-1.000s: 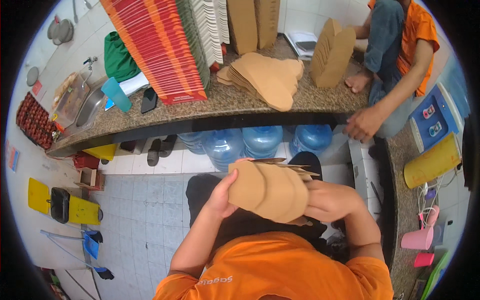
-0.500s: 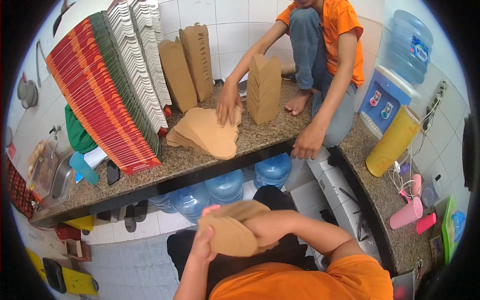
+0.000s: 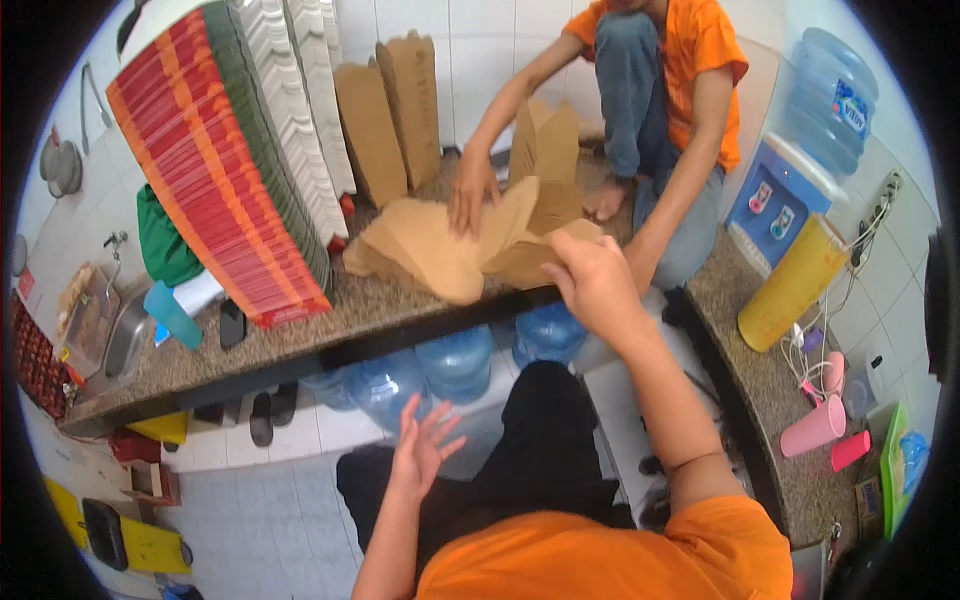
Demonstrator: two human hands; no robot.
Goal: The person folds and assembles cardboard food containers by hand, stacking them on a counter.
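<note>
My right hand reaches over the counter's front edge, fingers pinched on a folded brown cardboard piece. That piece touches or overlaps the flat stack of brown cardboard cutouts on the counter; exactly where it rests I cannot tell. My left hand is raised over my lap, fingers spread, holding nothing. A co-worker's hand presses on the flat stack. Behind my piece stands an upright bundle of folded brown cardboard. The co-worker's other hand is mostly hidden behind my right hand.
Tall stacks of red and green printed cartons and brown cardboard bundles stand on the granite counter. Blue water bottles sit beneath. At right are a water dispenser, a yellow roll and pink cups.
The cardboard bundle has left my left hand, which has opened. My right hand has moved forward to the counter with a cardboard piece, beside the co-worker's hand.
</note>
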